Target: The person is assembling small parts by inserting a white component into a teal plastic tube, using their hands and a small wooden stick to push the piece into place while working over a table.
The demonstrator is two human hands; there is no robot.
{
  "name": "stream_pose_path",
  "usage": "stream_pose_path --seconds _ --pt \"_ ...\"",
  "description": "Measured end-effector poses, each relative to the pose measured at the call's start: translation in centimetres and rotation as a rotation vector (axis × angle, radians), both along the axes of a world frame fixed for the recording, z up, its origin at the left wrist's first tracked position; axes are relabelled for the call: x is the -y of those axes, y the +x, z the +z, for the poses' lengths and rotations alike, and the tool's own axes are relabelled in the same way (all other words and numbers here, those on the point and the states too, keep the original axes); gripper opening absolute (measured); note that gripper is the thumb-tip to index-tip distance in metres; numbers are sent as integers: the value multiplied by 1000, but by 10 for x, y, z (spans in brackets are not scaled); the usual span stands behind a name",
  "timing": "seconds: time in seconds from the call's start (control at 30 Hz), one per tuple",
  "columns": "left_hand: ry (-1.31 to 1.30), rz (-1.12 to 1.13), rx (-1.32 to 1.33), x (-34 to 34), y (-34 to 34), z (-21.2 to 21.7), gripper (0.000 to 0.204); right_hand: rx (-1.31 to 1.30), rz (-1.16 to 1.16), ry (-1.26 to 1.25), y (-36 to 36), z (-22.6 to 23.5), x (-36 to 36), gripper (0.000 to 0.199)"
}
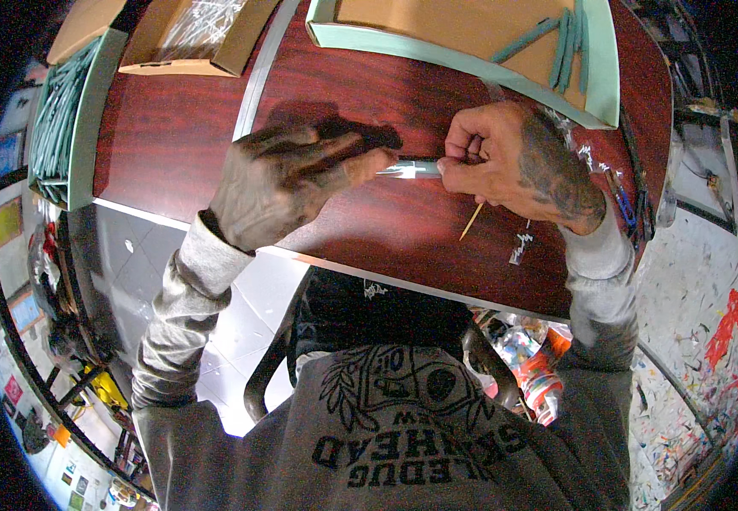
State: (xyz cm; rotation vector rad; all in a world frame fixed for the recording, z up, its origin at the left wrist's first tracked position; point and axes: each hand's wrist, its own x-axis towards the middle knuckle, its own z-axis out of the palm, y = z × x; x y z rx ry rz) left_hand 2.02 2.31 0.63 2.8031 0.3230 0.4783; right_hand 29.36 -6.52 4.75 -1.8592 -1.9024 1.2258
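Observation:
Between my two hands, just above the table, is a slim grey-green stick-shaped piece (424, 169) with a shiny, clear-looking strip on it. My left hand (280, 183) is closed, thumb and fingertips pinching its left end. At the other end, the fingers of my right hand (505, 157) pinch it. A thin wooden stick with a pointed tip (471, 221) juts down from beneath my right hand, seemingly tucked in the fingers. Glare hides the detail of the shiny part.
A pale green shallow box (463, 66) at the back holds several grey-green sticks (563, 51). Another green box (86, 140) of such sticks stands left, beside a cardboard box (165, 66) of clear slim pieces. White scraps (520, 244) lie on the dark red table (369, 230).

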Motion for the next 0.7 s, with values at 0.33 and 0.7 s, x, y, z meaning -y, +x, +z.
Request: stream_pose_path --seconds 0.33,0.7 --pt "234 -121 66 -5 3 0 40 -19 63 122 5 -3 -1 21" --pt "270 -120 10 -3 5 4 43 -53 27 -18 3 0 -4 21"
